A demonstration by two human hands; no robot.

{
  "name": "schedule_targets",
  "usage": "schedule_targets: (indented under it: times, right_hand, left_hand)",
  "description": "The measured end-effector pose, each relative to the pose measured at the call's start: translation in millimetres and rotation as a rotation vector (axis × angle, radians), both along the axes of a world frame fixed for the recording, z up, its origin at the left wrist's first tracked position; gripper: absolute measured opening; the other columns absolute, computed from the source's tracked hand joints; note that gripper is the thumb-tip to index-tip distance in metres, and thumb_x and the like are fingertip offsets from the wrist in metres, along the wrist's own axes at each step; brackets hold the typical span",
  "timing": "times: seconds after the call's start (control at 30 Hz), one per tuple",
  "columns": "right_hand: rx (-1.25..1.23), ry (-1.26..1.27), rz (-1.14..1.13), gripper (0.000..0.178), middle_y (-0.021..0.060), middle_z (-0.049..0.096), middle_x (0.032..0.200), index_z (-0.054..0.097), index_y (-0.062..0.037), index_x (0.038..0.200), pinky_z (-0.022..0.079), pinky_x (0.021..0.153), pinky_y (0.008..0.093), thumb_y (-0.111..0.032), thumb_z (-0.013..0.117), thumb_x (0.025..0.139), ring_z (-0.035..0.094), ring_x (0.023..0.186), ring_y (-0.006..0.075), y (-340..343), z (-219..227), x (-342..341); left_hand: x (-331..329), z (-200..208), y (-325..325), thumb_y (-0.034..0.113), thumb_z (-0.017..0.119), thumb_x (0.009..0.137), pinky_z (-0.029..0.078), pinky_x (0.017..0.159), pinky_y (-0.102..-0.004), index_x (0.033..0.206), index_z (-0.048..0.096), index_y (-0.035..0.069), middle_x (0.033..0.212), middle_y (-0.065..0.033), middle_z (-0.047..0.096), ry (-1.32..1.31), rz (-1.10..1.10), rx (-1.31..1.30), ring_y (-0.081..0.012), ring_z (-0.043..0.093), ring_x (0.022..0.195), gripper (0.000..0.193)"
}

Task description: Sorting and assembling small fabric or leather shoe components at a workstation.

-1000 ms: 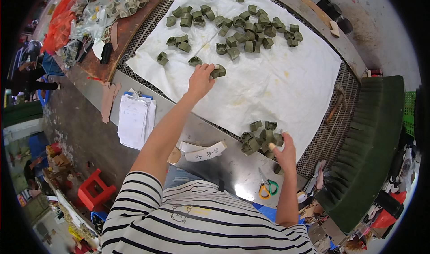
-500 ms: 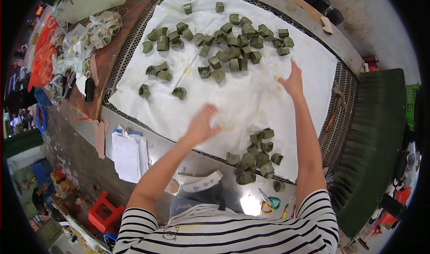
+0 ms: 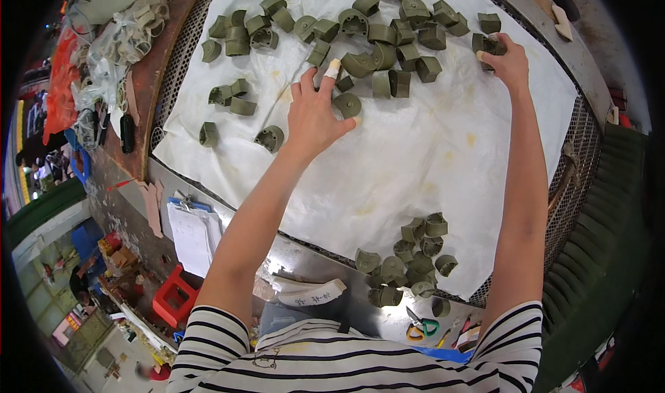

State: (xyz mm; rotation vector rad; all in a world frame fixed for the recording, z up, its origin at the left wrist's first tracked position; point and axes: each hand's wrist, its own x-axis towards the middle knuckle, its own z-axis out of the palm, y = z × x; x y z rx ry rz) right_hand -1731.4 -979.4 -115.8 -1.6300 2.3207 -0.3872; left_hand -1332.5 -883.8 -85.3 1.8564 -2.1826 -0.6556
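Head — green piece (image 3: 483, 43) between right fingertips (image 3: 481, 56)

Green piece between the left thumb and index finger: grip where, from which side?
I'd pinch the green piece by opposite edges of its rounded face, coming from the person's side. That face shows upward, leaving its rim exposed; bare cloth lies nearer the person, while other pieces crowd the far side.
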Motion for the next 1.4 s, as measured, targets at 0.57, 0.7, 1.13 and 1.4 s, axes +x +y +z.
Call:
schedule_targets:
  times: [0.57,0.7,1.13,1.4]
  right_hand:
    - [0.28,-0.806,-0.224,0.069,0.0028,0.057,0.115,0.048,-0.0031,0.129,0.051,0.074,0.0276,-0.009,0.079,0.067,0.052,0.094,0.0137,381.5,106.9,26.0]
    - [0.234,-0.616,-0.288,0.061,0.0054,0.049,0.128,0.052,-0.0051,0.122,0.05,0.074,0.0276,-0.007,0.077,0.067,0.052,0.095,0.0159,475.9,125.7,74.6]
    - [0.466,-0.004,0.053,0.089,0.0213,0.06,0.116,0.039,-0.0061,0.14,0.046,0.09,0.0407,-0.019,0.081,0.062,0.059,0.105,0.0337,429.0,160.1,149.5]
    - [-0.09,-0.167,0.223,0.1,0.031,0.036,0.136,0.033,-0.0024,0.14,0.037,0.102,0.0449,-0.039,0.084,0.063,0.039,0.126,0.0419,153.1,66.6,251.9]
  left_hand:
    - [10.3,31.2,25.4,0.036,0.076,0.064,0.046,0.073,-0.0417,0.097,0.056,0.003,0.091,-0.0118,0.056,0.177,-0.135,-0.334,-0.0305,0.05,0.087,0.051]
    - [21.3,51.9,80.9,0.042,0.074,0.066,0.044,0.076,-0.0414,0.092,0.058,0.002,0.09,-0.0145,0.056,0.246,-0.295,0.092,-0.0325,0.05,0.085,0.05]
    - [50.2,35.0,250.9,0.04,0.07,0.075,0.035,0.105,-0.048,0.126,0.052,0.005,0.142,-0.0154,0.037,0.364,-0.175,0.182,-0.0353,0.039,0.127,0.064]
    - [151.9,-4.3,92.9,0.023,0.075,0.067,0.049,0.086,-0.044,0.116,0.056,0.011,0.125,-0.0132,0.046,0.069,0.098,-0.127,-0.0341,0.049,0.11,0.054]
